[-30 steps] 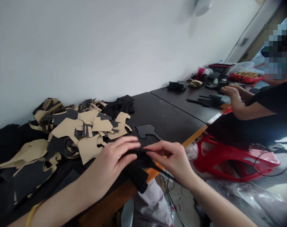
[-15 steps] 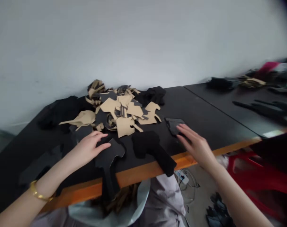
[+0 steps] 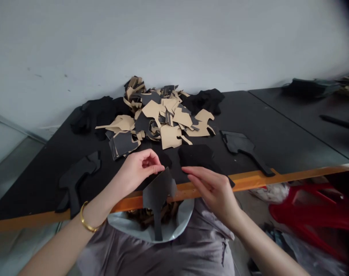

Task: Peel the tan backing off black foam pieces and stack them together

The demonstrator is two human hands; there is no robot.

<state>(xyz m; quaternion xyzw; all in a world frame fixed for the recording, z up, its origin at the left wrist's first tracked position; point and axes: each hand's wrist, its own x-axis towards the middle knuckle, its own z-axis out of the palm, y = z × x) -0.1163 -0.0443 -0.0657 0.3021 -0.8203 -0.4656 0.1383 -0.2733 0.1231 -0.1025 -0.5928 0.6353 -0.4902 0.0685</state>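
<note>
My left hand (image 3: 144,165) is closed, its thumb and fingertips pinching the top corner of a black paddle-shaped cut piece (image 3: 157,191). The piece hangs over the table's front edge with its narrow tail pointing down. To its right, my right hand (image 3: 211,188) has its fingers stretched out, slightly apart from the held piece, with nothing visible in them. Behind that hand a soft black piece (image 3: 196,153) lies on the table, partly covered by the hand. A pile of tan and black cut scraps (image 3: 170,134) sits beyond both hands.
Stacked black pieces (image 3: 78,172) lie at the left, and another group (image 3: 239,142) at the right. Dark heaps (image 3: 204,100) flank the scraps by the wall. A pale bag (image 3: 178,222) with scraps hangs below the wooden edge (image 3: 243,183). A red stool (image 3: 303,207) stands right.
My left hand has taken a black piece by its corner and lifted it over the table edge. My right hand has come inward from the right-hand pieces. The view has shifted.
</note>
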